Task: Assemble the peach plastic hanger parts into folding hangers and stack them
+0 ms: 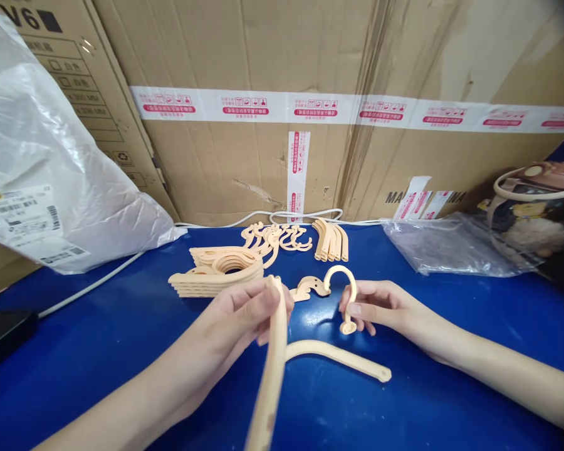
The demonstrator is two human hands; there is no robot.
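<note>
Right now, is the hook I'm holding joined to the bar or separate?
Separate: blue table shows between the hook in your right hand and the bar in your left hand.

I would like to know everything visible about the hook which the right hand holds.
The hook is pale beige, smooth and plastic-looking, with an open curve on top, its tip towards the left, and a small rounded, hollowed foot below. The right hand pinches its lower stem, holding it roughly upright over the blue table.

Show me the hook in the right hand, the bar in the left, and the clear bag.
Hook (354, 289): head view, right side of its bend.
Bar (272, 368): head view, its mid-length.
Clear bag (455, 247): head view, its middle.
</note>
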